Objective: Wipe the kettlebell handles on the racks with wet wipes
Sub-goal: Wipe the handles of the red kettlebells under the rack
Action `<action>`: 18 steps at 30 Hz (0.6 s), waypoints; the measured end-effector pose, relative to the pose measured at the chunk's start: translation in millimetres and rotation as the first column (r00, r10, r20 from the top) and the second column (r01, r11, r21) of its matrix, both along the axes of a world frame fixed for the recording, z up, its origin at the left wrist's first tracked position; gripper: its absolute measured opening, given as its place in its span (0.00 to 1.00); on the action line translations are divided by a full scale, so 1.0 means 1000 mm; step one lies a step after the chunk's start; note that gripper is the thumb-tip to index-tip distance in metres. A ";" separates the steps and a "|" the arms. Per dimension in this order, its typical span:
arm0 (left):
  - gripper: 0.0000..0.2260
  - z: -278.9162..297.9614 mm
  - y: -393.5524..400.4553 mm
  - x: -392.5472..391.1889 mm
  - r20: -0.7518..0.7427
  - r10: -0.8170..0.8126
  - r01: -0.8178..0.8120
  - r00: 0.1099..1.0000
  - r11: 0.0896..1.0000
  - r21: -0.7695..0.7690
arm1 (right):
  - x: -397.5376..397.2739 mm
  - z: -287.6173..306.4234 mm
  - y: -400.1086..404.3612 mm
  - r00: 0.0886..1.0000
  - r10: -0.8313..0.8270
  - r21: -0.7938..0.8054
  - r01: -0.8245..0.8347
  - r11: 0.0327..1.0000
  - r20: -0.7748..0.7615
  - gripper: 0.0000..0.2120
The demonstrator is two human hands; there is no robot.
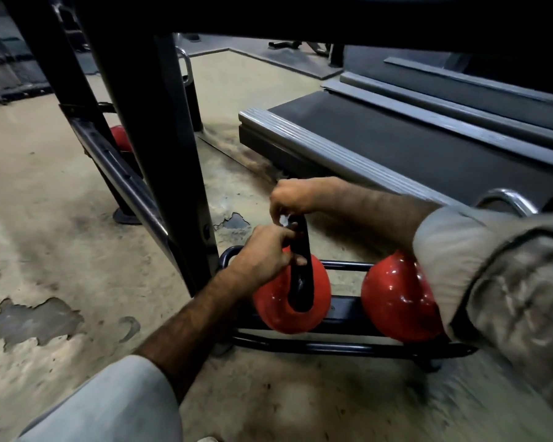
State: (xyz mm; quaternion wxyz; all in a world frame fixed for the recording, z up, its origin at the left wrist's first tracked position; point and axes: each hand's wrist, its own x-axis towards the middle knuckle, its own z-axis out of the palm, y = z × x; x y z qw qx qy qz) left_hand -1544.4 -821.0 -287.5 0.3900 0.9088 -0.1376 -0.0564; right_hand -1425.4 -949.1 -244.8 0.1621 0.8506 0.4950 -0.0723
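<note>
Black handle [300, 266] rises upright from the left red kettlebell [289, 301]. The left hand [262, 256] grips its middle; the right hand [289, 196] pinches a wet wipe [284, 220] at the top, directly above.

gym | treadmill [428, 145] | kettlebells [292, 301] on floor rack [348, 347]

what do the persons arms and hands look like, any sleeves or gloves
Both hands are bare, with no gloves, rings or watch in view. The left hand and right hand each lead back along a bare, hairy forearm to a light grey sleeve pushed up towards the elbow. The right sleeve looks creased; the left sleeve looks smoother.
</note>
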 end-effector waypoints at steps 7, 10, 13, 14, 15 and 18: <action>0.29 0.001 -0.003 -0.004 -0.076 -0.026 0.016 0.997 0.991 -0.131 | -0.044 -0.044 -0.034 0.769 -0.508 0.737 0.590 0.329 -0.389 0.14; 0.29 0.003 -0.001 -0.005 -0.104 -0.021 0.002 0.994 0.984 -0.180 | -0.051 -0.061 -0.035 0.674 -0.461 0.749 0.661 0.030 -0.577 0.12; 0.28 0.003 -0.002 -0.005 -0.134 -0.024 -0.007 0.991 0.974 -0.224 | -0.042 -0.068 -0.030 0.567 -0.510 0.704 0.701 -0.115 -0.647 0.16; 0.28 0.003 -0.001 -0.006 -0.133 -0.020 -0.011 0.991 0.974 -0.226 | -0.043 -0.067 -0.027 0.531 -0.516 0.682 0.715 -0.153 -0.672 0.16; 0.28 0.003 -0.001 -0.007 -0.130 -0.021 -0.009 0.991 0.975 -0.222 | -0.045 -0.070 -0.027 0.499 -0.506 0.660 0.723 -0.204 -0.704 0.14; 0.28 0.004 0.000 -0.006 -0.126 -0.022 -0.005 0.992 0.977 -0.212 | -0.061 -0.097 -0.029 0.406 -0.389 0.548 0.740 -0.390 -0.827 0.06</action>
